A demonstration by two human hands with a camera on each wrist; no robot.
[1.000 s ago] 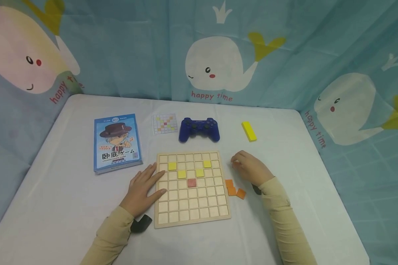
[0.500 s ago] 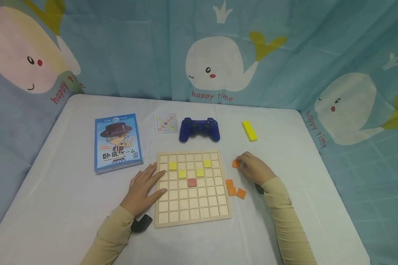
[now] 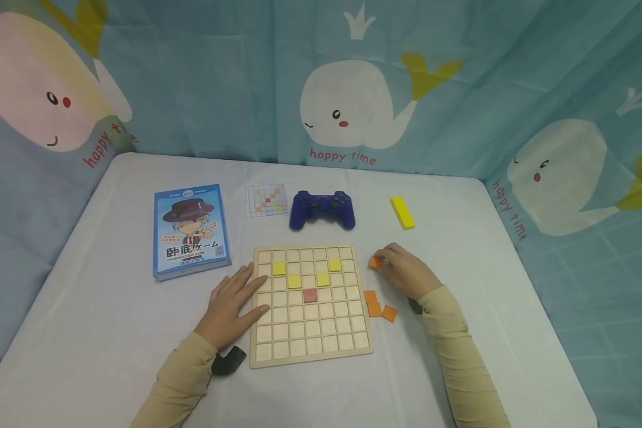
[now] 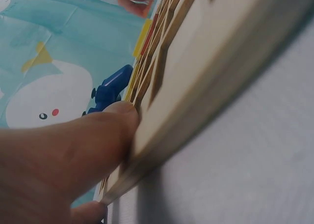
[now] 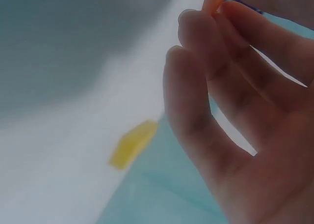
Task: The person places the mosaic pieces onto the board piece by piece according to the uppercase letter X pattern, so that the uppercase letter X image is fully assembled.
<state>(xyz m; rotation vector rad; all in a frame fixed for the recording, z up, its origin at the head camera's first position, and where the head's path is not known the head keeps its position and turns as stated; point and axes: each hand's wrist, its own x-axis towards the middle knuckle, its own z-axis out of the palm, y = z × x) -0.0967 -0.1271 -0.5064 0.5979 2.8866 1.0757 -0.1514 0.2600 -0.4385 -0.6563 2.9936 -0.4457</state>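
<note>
A wooden grid board lies flat on the table, with several yellow tiles and one red tile set in its cells. My left hand rests on the board's left edge with fingers spread; in the left wrist view its thumb lies along the rim. Right of the board's upper corner, my right hand pinches an orange tile at its fingertips. The right wrist view shows that tile's edge at the top, partly hidden by the fingers. Several more orange tiles lie beside the board's right edge.
Behind the board are a blue game controller and a small card with a coloured grid. A blue game box lies at the left, a yellow block at the back right. A whale-print curtain hangs behind the table.
An orange tile, out of sight a second ago, now shows between my right fingertips. That hand has shifted slightly left over the last half second. My left hand stays on the board.
</note>
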